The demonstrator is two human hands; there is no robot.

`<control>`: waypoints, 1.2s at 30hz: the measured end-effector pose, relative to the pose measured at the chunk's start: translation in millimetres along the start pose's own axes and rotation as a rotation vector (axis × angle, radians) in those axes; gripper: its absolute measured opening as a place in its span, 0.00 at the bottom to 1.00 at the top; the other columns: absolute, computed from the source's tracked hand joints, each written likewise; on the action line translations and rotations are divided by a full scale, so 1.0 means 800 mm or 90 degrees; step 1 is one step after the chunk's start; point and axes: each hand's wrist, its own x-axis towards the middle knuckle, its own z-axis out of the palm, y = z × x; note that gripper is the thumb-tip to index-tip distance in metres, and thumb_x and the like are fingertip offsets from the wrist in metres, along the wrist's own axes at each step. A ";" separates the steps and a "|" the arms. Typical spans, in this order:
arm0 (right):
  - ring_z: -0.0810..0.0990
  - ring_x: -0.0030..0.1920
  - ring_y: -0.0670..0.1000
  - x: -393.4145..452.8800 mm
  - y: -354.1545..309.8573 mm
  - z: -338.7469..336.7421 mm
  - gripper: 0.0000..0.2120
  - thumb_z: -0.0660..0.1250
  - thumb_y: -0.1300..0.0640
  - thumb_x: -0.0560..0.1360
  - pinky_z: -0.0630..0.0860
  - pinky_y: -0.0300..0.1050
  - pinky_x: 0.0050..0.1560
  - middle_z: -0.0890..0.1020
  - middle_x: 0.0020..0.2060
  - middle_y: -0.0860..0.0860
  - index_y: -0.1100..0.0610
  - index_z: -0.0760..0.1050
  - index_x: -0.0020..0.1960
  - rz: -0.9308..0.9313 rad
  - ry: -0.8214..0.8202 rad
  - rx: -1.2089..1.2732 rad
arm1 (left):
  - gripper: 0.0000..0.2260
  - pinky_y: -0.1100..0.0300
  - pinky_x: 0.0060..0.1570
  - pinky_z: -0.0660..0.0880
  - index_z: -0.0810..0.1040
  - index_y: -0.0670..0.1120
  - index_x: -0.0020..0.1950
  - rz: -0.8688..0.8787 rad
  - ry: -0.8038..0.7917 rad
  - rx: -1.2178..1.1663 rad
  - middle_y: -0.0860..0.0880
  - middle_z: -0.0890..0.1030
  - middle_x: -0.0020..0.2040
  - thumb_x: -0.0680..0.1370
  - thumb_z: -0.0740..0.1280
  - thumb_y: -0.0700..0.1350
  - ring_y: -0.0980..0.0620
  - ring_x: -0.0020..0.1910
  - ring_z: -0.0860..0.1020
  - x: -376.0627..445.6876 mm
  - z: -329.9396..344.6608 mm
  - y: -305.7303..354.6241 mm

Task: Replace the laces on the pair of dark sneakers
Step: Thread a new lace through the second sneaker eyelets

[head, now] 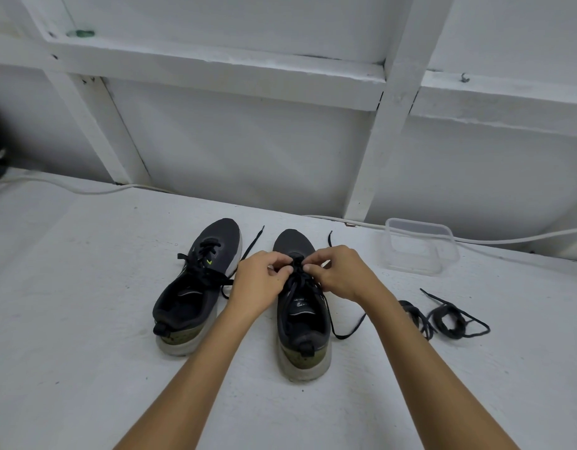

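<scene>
The right sneaker (301, 306) stands toe-far at the centre of the white surface (86, 319). Its black lace (300, 271) is pinched at the far eyelets by both hands: left hand (259, 280) and right hand (340, 274), fingers curled and clamped on the lace. A loose lace end trails right of the shoe. The left sneaker (196, 287) sits just beside it to the left, laced. Two coiled black laces (449, 319) lie to the right. A clear plastic container (417, 246) stands far right.
</scene>
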 end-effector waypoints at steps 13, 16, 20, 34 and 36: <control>0.80 0.36 0.35 0.002 0.004 0.002 0.06 0.73 0.53 0.77 0.76 0.34 0.43 0.83 0.38 0.37 0.45 0.85 0.52 -0.020 0.033 0.001 | 0.05 0.79 0.40 0.67 0.86 0.51 0.51 0.014 -0.008 0.043 0.56 0.82 0.48 0.76 0.74 0.48 0.59 0.41 0.79 0.008 -0.003 0.004; 0.80 0.38 0.37 0.000 0.003 0.002 0.04 0.74 0.52 0.76 0.75 0.34 0.42 0.84 0.40 0.37 0.42 0.83 0.47 -0.028 0.046 0.002 | 0.04 0.77 0.40 0.67 0.85 0.52 0.50 0.017 -0.008 0.058 0.56 0.81 0.47 0.77 0.73 0.48 0.59 0.41 0.79 0.009 -0.002 0.005; 0.79 0.40 0.38 0.001 0.000 0.006 0.06 0.70 0.53 0.78 0.71 0.31 0.39 0.82 0.40 0.39 0.43 0.80 0.45 -0.038 0.027 -0.070 | 0.02 0.71 0.42 0.70 0.81 0.50 0.46 0.011 -0.027 0.054 0.55 0.80 0.47 0.78 0.70 0.45 0.59 0.40 0.78 0.010 0.002 0.004; 0.84 0.40 0.44 -0.009 0.004 -0.003 0.03 0.72 0.52 0.77 0.84 0.47 0.44 0.85 0.40 0.42 0.45 0.83 0.46 -0.012 0.019 0.063 | 0.01 0.76 0.31 0.70 0.82 0.52 0.47 -0.028 -0.036 -0.100 0.54 0.83 0.39 0.78 0.72 0.47 0.62 0.30 0.80 0.004 -0.007 0.009; 0.81 0.39 0.37 -0.009 0.000 -0.005 0.02 0.73 0.50 0.76 0.79 0.38 0.42 0.85 0.40 0.39 0.44 0.85 0.46 -0.022 0.005 0.023 | 0.02 0.74 0.33 0.72 0.85 0.53 0.46 -0.030 -0.058 -0.051 0.55 0.84 0.39 0.76 0.73 0.49 0.61 0.32 0.81 0.005 -0.009 0.013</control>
